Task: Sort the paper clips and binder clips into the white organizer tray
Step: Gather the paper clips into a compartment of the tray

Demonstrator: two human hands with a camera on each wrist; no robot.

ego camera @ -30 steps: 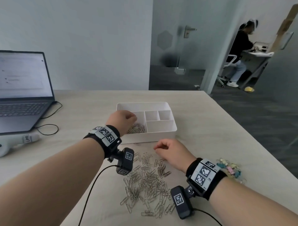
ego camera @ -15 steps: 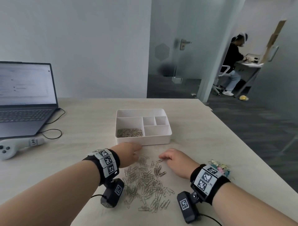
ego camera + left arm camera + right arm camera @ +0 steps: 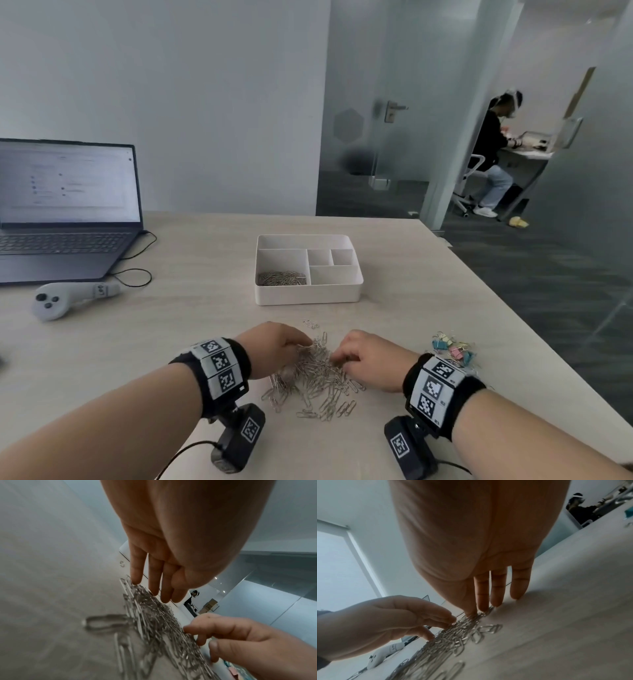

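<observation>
A heap of silver paper clips point(image 3: 317, 378) lies on the table in front of the white organizer tray point(image 3: 308, 297). The tray's large left compartment holds more paper clips point(image 3: 281, 278); its other compartments look bare. My left hand point(image 3: 275, 349) and right hand point(image 3: 368, 359) flank the heap. In the left wrist view the left fingertips point(image 3: 155, 592) stand nearly straight on the pile point(image 3: 154, 616). In the right wrist view the right fingertips point(image 3: 494, 603) press its other edge point(image 3: 453, 635). Neither hand visibly holds a clip. Coloured binder clips point(image 3: 454, 353) lie to the right.
An open laptop point(image 3: 65, 212) with its cable stands at the back left, and a grey controller point(image 3: 68, 298) lies in front of it. The table's right edge point(image 3: 513, 308) runs close to the binder clips. A person sits at a desk beyond the glass wall.
My left hand came back from the tray's left compartment to the pile. Both hands have pushed the scattered clips inward into a tighter heap.
</observation>
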